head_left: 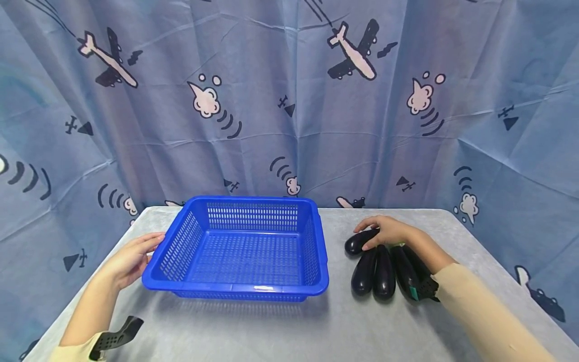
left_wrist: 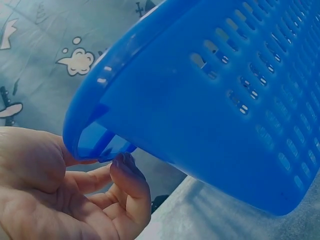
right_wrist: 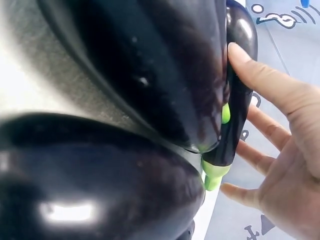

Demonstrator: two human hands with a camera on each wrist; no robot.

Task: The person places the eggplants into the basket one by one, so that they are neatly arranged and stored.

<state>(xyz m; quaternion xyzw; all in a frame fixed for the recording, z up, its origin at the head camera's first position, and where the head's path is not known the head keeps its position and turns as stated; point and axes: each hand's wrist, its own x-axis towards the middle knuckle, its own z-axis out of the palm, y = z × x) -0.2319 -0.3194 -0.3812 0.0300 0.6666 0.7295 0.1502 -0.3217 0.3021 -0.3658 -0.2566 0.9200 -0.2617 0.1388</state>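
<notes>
A blue plastic basket with slotted walls stands on the left half of the table, its inside bare. My left hand grips its left rim, with curled fingers at the rim's underside in the left wrist view. On the right lie several dark eggplants, side by side. My right hand spans the farthest eggplant, thumb on the near side and fingers along the far side. In the right wrist view this eggplant shows a green stem end, partly hidden behind two closer eggplants.
A grey table bears everything. Just beyond its back edge hangs a blue curtain printed with airplanes, which also encloses both sides. Next to the held eggplant lie another eggplant and several more under my right forearm.
</notes>
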